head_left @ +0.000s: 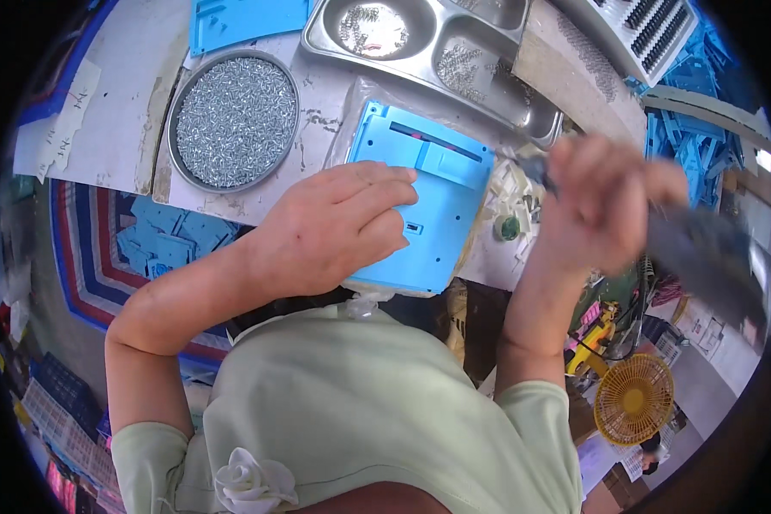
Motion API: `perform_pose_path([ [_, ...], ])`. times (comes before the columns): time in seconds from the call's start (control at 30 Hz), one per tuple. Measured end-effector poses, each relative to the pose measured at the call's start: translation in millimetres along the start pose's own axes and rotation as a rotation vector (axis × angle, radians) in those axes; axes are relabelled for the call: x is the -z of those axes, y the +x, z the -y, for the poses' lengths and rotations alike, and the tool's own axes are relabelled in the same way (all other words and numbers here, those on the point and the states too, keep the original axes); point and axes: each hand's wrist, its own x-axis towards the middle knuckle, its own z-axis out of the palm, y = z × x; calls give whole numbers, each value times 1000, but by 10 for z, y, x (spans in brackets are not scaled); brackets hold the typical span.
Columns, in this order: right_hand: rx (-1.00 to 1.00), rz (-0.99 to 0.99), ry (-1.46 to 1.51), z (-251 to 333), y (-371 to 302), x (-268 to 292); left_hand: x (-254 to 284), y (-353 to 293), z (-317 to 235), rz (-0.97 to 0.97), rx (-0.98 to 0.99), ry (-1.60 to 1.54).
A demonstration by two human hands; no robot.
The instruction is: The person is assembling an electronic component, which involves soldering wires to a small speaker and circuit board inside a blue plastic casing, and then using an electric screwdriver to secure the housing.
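A pale green shirt (343, 377) is closest, with a white fabric rose (255, 481) on its front.

Below the desk (120, 111), on the left, I can see a striped bag (67, 227) with flat blue plastic pieces (167, 244) piled in it. Up on the desk, a round metal dish (173, 128) is heaped with tiny silvery screws or pins; they are too small for me to tell which. Next along comes a steel compartment tray (426, 53). Its round well holds a scatter of small metal bits, and the wells to the right hold what look like little springs. At the far right, a white rack (608, 19) carries rows of dark ridged parts (655, 26).

The left arm bends at the elbow and reaches inward. Its hand (338, 227) lies over the panel, palm down, fingers loosely together and spread flat rather than clenched. The right hand (600, 201) is raised and blurred, closed around a long dark tool (707, 257) whose thin end points at the panel's upper right corner; I can't tell whether it touches.

The light blue panel (441, 210) sits on the desk between the hands, slightly askew on clear plastic film (344, 128). It has a long slot near its far edge, a raised block just below, a small rectangular cutout and several little holes. Small white parts (514, 184) lie just right of it.
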Motion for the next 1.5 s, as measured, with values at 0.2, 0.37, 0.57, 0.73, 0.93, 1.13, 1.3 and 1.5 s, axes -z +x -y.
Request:
perform_pose_path([
  [0.2,-95,101,-151,-205,44,6,22,8,-2,15,21,-29],
  [0.37,-46,69,-273,-224,71,56,15,-6,-7,2,47,-45],
  [0.57,-168,272,210,399,83,-399,112,63,-27,20,-14,-28],
  [0.73,-235,263,251,344,-54,-656,250,137,-110,74,-65,52],
  [0.93,-267,266,216,301,-90,-767,329,149,-38,172,-157,130],
  [1.13,-274,246,192,311,-74,-770,442,133,3,142,-133,64],
  [1.3,-239,252,194,334,-27,-702,400,13,-57,-102,-26,-122],
  [1.5,-241,244,183,337,-25,-691,139,9,-46,-223,-60,-186],
])
